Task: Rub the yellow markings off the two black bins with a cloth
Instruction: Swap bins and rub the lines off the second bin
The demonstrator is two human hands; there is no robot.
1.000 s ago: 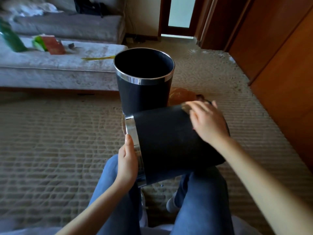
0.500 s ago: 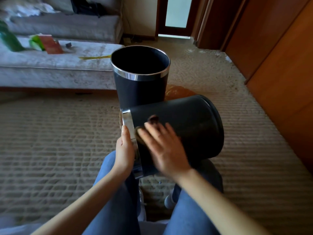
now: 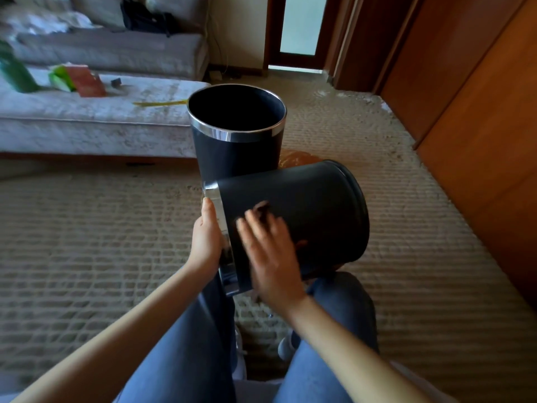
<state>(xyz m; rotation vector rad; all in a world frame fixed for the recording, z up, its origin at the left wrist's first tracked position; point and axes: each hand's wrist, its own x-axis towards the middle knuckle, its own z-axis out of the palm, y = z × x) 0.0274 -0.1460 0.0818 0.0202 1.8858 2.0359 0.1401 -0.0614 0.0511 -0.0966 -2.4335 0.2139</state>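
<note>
A black bin [image 3: 313, 210] with a silver rim lies on its side across my knees, its base pointing right. My left hand [image 3: 206, 237] grips its rim at the left end. My right hand [image 3: 268, 251] lies flat on the bin's side near the rim, fingers straight and motion-blurred, pressing a dark brownish cloth [image 3: 261, 209] that peeks out past my fingertips. A second black bin [image 3: 236, 149] stands upright on the carpet just behind. No yellow markings show on either bin from here.
A grey sofa [image 3: 87, 117] at the left carries a green bottle [image 3: 14, 74], a red and green packet [image 3: 78, 80] and a yellow strip [image 3: 159, 103]. An orange-brown plastic bag [image 3: 296, 157] lies behind the bins. Wooden cupboards [image 3: 479, 112] line the right. Carpet covers the floor.
My right hand swept with the cloth from the bin's base end leftward to near the rim, then stayed there, rubbing. The left hand kept its hold on the rim.
</note>
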